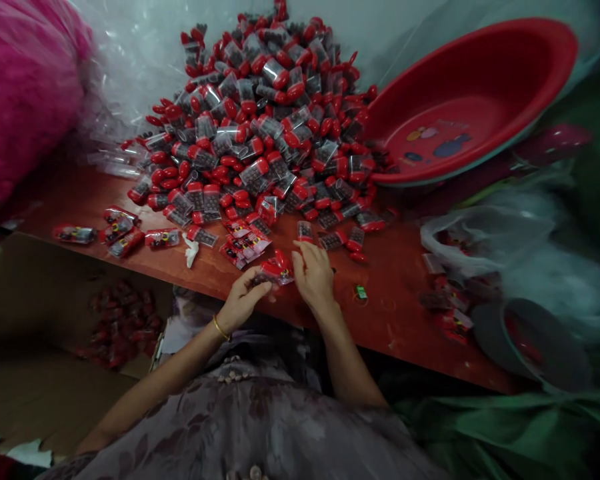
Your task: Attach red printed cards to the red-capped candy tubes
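Near the table's front edge my left hand (245, 297) is closed on a small clear packet (279, 269) with bright red pieces inside. My right hand (316, 275) lies just to the right of that packet, its fingers stretched forward over the tabletop. Right beyond its fingertips is a small clear tube with a red end and dark contents (305, 231); whether they touch it I cannot tell. Flat printed red cards (245, 245) lie in a small stack beyond my left hand. A great heap of red-capped clear tubes (260, 133) rises behind.
A red plastic basin (480, 73) leans at the right of the heap. Several filled red packets (123, 233) lie at the left, above a cardboard box (45, 320) holding more. Grey bowl (545, 347) and plastic bags (500, 230) crowd the right. Pink bagged material (25, 87) stands left.
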`<action>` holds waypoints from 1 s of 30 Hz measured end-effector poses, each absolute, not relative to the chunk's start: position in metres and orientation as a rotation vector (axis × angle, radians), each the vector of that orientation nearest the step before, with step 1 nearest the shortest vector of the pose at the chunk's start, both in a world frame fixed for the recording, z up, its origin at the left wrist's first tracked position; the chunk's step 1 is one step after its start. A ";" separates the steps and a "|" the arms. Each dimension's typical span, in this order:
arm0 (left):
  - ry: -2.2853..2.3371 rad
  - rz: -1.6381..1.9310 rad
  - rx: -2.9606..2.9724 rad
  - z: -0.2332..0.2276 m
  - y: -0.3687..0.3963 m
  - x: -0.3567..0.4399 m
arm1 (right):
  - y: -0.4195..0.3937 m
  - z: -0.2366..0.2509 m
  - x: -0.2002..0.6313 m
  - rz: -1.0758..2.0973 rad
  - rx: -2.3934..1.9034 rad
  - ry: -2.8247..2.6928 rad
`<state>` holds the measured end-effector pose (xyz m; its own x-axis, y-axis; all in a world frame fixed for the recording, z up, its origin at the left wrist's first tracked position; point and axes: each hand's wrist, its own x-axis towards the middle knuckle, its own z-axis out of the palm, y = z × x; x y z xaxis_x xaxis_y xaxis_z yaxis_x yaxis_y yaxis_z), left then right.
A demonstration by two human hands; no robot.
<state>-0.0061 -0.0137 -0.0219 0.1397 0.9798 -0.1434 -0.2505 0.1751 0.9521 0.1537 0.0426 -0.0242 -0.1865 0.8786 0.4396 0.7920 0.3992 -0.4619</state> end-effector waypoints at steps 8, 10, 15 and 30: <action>1.333 0.963 1.499 -0.033 -0.032 0.003 | -0.015 -0.013 0.138 0.311 -1.283 -2.201; 1.372 0.930 1.527 -0.036 -0.040 0.008 | -0.027 -0.019 0.137 0.328 -1.348 -2.159; 1.411 0.871 1.566 -0.042 -0.044 0.021 | -0.039 -0.023 0.140 0.307 -1.537 -2.145; 2.004 0.324 1.871 -0.015 0.019 0.013 | 0.036 -0.035 0.200 -0.019 -1.926 -2.133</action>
